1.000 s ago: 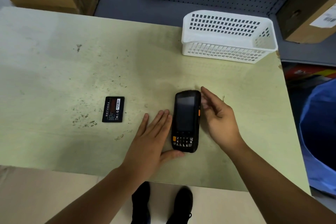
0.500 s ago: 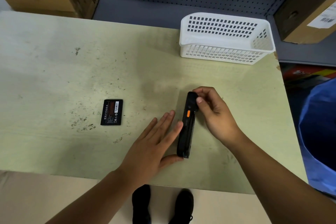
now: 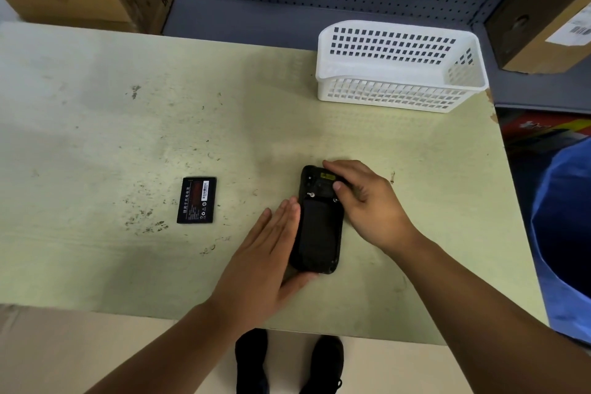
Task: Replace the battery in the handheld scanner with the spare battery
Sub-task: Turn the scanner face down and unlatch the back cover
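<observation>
The scanner point(image 3: 318, 227) lies face down on the worktop point(image 3: 128, 125), right of frame centre, its back cover on. The left hand point(image 3: 265, 261) rests flat against its left edge, fingers point(image 3: 281, 221) straight and together, thumb under the near end. The right hand point(image 3: 367, 201) grips its far end, fingers curled over the top. The spare battery point(image 3: 197, 200) lies well apart at centre left. A white basket point(image 3: 399, 91) stands upper right.
</observation>
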